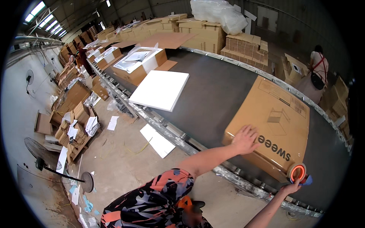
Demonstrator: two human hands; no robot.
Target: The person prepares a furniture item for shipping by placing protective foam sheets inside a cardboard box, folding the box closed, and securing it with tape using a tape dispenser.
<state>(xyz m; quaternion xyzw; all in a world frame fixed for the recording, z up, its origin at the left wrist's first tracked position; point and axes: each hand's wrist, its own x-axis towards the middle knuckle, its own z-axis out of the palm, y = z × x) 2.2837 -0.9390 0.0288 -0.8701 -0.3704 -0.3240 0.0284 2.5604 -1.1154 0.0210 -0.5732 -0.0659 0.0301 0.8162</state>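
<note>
A large brown cardboard box (279, 121), printed with dark lettering and a line drawing, lies closed on the dark conveyor belt (213, 87). My left hand (245, 140) rests on its top near the left edge, fingers stretched out. At the box's near right corner, my right hand (292, 187) is closed around a tape dispenser (305, 179) with a blue part. The dispenser carries a tape roll (297, 173) with an orange-red core, close against the box's corner. Whether tape runs from the roll onto the box cannot be made out.
A white panel (161, 89) lies on the belt, beside an open carton (140, 64) with white lining. Metal rollers and a worn rail (178, 144) edge the conveyor. A standing fan (42, 155) and cardboard scraps are at left. Another person (318, 70) stands beyond the belt.
</note>
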